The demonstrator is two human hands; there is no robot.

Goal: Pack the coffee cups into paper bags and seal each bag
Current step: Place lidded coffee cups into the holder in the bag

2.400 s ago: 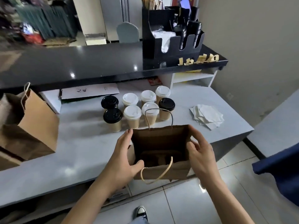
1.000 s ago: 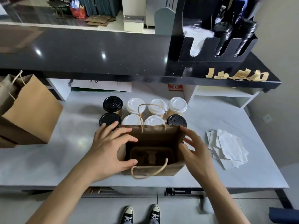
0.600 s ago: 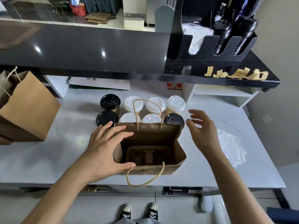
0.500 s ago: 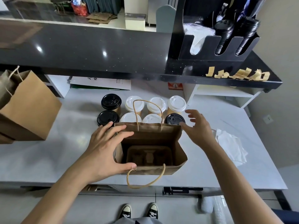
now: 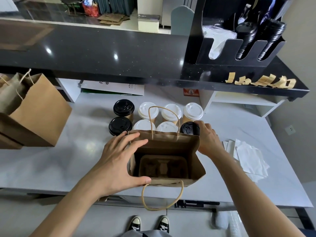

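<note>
My left hand [image 5: 119, 161] is closest to me. It holds the left side of the open paper bag [image 5: 193, 151], thumb on the near edge and fingers spread over the far corner, so the bag stays wide open and does not tip. The bag stands on the white counter [image 5: 51, 159] right at its near edge. Down inside I can see a brown cup tray [image 5: 163, 166] with nothing in it yet. It will keep the cups from falling over.

A bit farther, my right hand [image 5: 207, 137] reaches past the bag's right side. Its fingers curl round the black-lid cup [image 5: 189, 130] just behind the bag. I think this one goes in first.

Behind that wait the other coffee cups [image 5: 171, 112], standing close together. Far left stands another paper bag [image 5: 41, 113]. Some white napkins [image 5: 248, 156] lie to the right.
</note>
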